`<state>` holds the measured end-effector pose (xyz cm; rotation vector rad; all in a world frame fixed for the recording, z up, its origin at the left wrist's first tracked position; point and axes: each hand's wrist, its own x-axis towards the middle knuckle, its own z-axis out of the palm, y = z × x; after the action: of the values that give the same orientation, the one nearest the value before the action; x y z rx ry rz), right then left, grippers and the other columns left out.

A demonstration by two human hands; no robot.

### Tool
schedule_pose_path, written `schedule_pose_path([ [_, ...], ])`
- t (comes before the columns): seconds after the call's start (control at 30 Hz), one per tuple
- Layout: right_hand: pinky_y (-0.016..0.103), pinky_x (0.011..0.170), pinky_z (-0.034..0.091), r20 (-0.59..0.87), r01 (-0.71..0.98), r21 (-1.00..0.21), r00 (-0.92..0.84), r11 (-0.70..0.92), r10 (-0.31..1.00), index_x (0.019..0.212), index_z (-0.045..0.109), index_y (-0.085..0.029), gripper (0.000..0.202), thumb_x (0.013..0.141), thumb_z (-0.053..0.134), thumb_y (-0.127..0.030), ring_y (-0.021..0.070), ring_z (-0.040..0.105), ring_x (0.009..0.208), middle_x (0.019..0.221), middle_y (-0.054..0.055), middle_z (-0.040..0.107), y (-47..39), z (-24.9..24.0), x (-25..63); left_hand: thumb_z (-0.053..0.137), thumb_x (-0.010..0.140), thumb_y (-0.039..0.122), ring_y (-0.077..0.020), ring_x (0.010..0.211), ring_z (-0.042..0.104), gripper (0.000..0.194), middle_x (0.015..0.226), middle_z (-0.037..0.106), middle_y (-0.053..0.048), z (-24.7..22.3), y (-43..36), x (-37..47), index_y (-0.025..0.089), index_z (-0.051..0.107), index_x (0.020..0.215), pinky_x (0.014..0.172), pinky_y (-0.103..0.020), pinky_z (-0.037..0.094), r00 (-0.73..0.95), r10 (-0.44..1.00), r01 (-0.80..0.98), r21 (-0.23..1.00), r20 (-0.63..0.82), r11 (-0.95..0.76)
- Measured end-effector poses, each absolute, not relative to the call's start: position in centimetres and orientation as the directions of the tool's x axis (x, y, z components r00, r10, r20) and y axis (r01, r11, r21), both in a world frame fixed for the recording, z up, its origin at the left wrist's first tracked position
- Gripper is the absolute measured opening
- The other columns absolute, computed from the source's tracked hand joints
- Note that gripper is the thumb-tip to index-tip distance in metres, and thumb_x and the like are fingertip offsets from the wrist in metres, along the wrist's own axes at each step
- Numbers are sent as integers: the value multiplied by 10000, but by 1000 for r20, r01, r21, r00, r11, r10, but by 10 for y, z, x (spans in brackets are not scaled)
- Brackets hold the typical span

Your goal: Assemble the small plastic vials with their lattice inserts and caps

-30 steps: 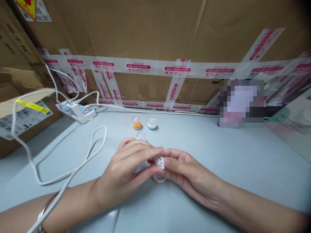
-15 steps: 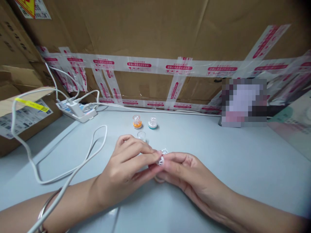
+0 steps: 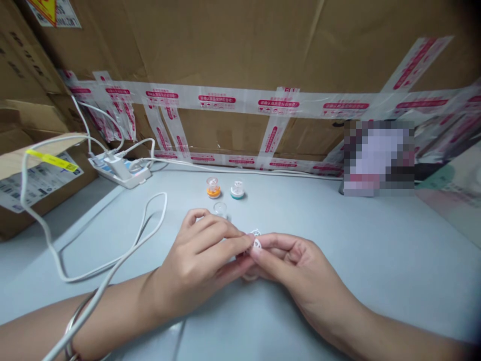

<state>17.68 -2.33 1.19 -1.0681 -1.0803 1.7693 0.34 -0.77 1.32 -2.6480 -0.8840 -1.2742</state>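
Note:
Over the table, my left hand [image 3: 205, 255] and my right hand [image 3: 296, 271] meet at the fingertips. Between them is a small white slotted piece [image 3: 257, 243], like the lens basket of a contact lens case, pinched from both sides. My fingers cover much of it. Another bit of white openwork shows just behind the fingertips; whether it is joined to the piece I cannot tell. Just beyond my left knuckles stands a clear cup [image 3: 220, 208], its lower part partly hidden. Farther back are a clear-topped case with an orange base [image 3: 213, 188] and one with a teal base [image 3: 237, 190].
A white cable [image 3: 108, 268] loops across the left side and over my left wrist. It runs near a power strip [image 3: 139, 178] with plugs. Large taped cardboard boxes [image 3: 233, 50] wall off the back. A blurred-out object [image 3: 379, 158] stands at the back right.
Both hands stay together, with the white piece tilted slightly differently and shifted a little to the right. The view has moved slightly; the cases stand as before.

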Motion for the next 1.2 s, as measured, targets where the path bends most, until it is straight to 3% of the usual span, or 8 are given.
schedule_pose_path([
  [0.23,282,716,490,-199,-33,-972,-398,-231,895,899,720,-210,250,702,693,-360,156,630,723,722,17,698,-15,22,179,628,788,147,-128,683,609,138,787,682,-40,15,-3,-3,154,622,925,639,-252,447,517,482,546,161,707,-822],
  [0.3,311,798,476,-162,48,-986,-431,-157,888,912,720,-217,246,717,675,-361,179,633,830,817,27,711,-4,26,186,628,786,157,-122,684,609,124,784,679,-32,16,0,-6,161,629,910,643,-237,462,481,543,548,248,688,-799],
  [0.43,330,759,476,-103,235,-971,-265,-39,959,865,704,-187,287,726,643,-430,181,633,781,840,50,706,27,26,208,632,782,183,-114,725,612,107,807,670,-21,15,9,-10,171,647,888,661,-211,484,398,701,542,464,592,-700],
  [0.57,323,732,449,-64,526,-826,-444,202,894,857,694,-199,256,685,692,-389,186,596,777,838,36,670,42,15,222,632,783,205,-121,736,612,124,832,675,-32,8,16,-10,165,658,897,663,-216,492,379,791,497,616,480,-611],
  [0.73,302,724,445,30,582,-705,-547,406,837,937,674,-188,283,701,693,-342,182,565,809,876,53,600,38,4,218,618,794,215,-126,747,621,149,869,684,-41,-1,18,-6,165,659,929,675,-226,499,421,830,411,739,365,-533],
  [0.93,294,720,461,71,539,-755,-498,373,864,851,675,-180,142,728,662,-248,163,582,777,831,39,631,35,-2,210,612,802,203,-116,753,610,149,861,665,-25,-2,17,-6,174,646,944,679,-212,483,468,808,414,719,358,-558],
  [1.1,289,746,510,-72,298,-953,-417,62,906,880,643,-177,179,714,662,-241,162,655,786,827,29,701,23,0,199,596,821,189,-123,756,605,166,848,659,-32,-2,12,-3,170,630,982,689,-228,472,510,706,459,539,491,-707],
  [1.2,280,757,525,-128,149,-986,-399,-73,908,856,643,-174,222,663,711,-261,166,676,785,807,25,716,16,2,193,598,824,200,-140,782,614,175,889,670,-44,-4,9,-1,174,619,996,716,-253,477,515,625,487,401,587,-776],
])
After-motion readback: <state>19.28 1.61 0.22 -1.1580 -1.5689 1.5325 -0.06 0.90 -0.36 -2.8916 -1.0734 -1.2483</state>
